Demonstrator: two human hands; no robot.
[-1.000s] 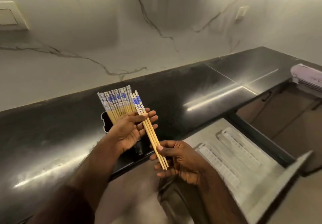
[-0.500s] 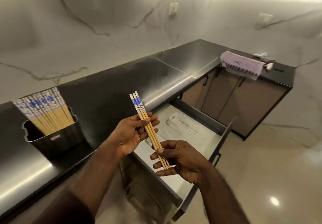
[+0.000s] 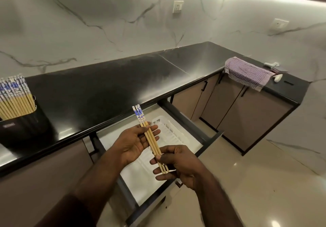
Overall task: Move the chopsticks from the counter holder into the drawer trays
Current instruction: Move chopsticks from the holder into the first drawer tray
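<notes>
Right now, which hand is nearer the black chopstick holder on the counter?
Left. The left hand sits between the holder and the right hand, still well right of the holder, over the open drawer. The right hand is farther right and nearer the camera; both hold the chopsticks.

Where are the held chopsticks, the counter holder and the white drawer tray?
held chopsticks (image 3: 151,139): head view, mid-shaft between the hands.
counter holder (image 3: 26,129): head view, black front wall.
white drawer tray (image 3: 169,131): head view, ribbed floor near its far end.
</notes>
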